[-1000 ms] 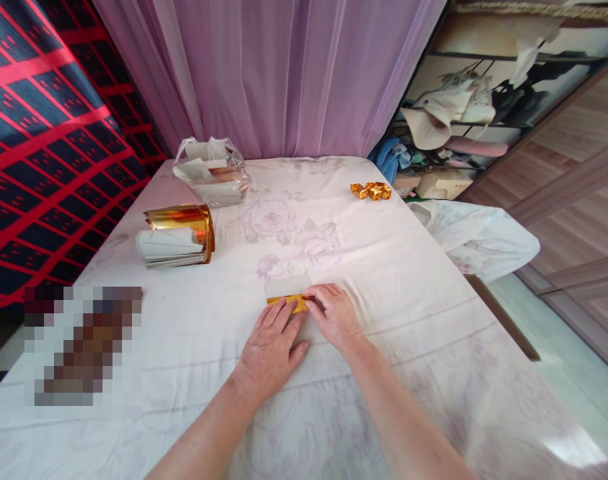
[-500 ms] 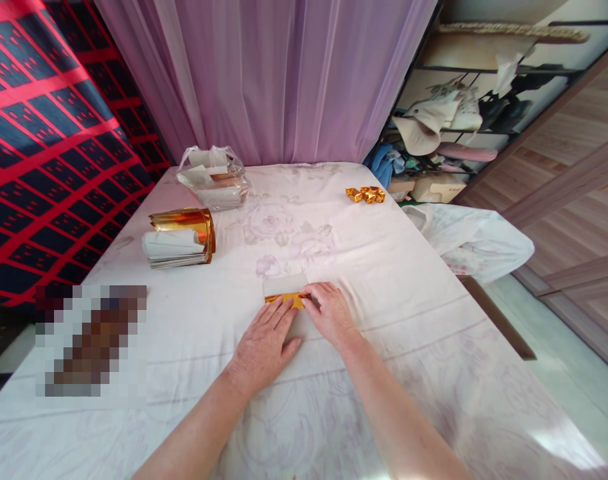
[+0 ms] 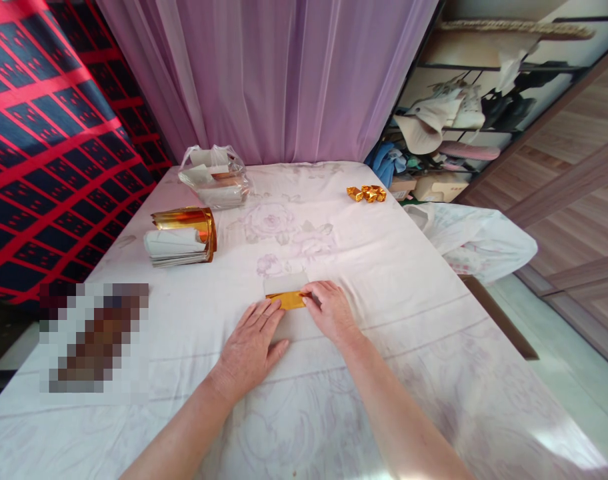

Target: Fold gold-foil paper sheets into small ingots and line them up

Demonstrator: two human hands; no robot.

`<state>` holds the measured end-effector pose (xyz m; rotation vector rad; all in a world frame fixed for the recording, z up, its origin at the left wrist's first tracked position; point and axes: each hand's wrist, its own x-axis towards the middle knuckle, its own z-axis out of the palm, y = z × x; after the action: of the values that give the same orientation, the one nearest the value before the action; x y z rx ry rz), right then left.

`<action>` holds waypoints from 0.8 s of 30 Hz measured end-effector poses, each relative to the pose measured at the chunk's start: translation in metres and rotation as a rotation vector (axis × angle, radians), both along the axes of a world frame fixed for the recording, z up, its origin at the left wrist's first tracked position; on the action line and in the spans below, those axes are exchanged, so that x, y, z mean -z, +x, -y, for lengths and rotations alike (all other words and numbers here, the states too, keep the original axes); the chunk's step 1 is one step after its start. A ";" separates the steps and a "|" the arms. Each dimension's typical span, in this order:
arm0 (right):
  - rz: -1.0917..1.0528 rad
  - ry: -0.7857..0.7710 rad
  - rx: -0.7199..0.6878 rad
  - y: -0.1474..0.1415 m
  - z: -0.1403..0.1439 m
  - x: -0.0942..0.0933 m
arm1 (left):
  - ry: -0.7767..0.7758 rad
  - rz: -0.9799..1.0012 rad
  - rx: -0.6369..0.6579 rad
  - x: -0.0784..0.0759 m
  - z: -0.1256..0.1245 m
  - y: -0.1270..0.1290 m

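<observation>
A purple curtain of pleated fabric (image 3: 244, 80) hangs behind a white cloth printed with lilac roses (image 3: 409, 280), with a red-and-navy checked textile (image 3: 59, 147) draped at left. At right, black-framed shelving (image 3: 464, 67) holds a beige brimmed cap (image 3: 419, 137), dark shoes (image 3: 514, 110), a flat pink object (image 3: 469, 150) and crumpled blue fabric (image 3: 388, 161) near a tan cardboard box (image 3: 438, 189). A bulging white plastic bag (image 3: 494, 243) sits beside grey-brown wood-grain panels (image 3: 574, 213) above a pale, glossy floor (image 3: 574, 373).
</observation>
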<state>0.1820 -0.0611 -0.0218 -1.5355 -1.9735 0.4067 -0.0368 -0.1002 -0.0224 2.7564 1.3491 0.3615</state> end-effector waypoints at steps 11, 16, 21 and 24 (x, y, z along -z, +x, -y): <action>-0.001 -0.007 0.000 0.001 -0.001 0.000 | 0.016 -0.006 -0.025 -0.004 0.004 -0.014; 0.009 -0.002 -0.003 0.001 -0.001 0.001 | 0.034 0.014 -0.037 -0.004 0.004 -0.021; 0.056 0.011 -0.002 0.000 0.001 -0.002 | 0.051 -0.009 -0.044 -0.005 0.005 -0.020; 0.115 0.044 0.015 -0.005 0.004 -0.006 | 0.070 -0.035 -0.046 -0.008 0.005 -0.017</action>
<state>0.1767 -0.0654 -0.0160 -1.5757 -2.0428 0.2723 -0.0542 -0.1053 -0.0147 2.8045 1.4373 0.3718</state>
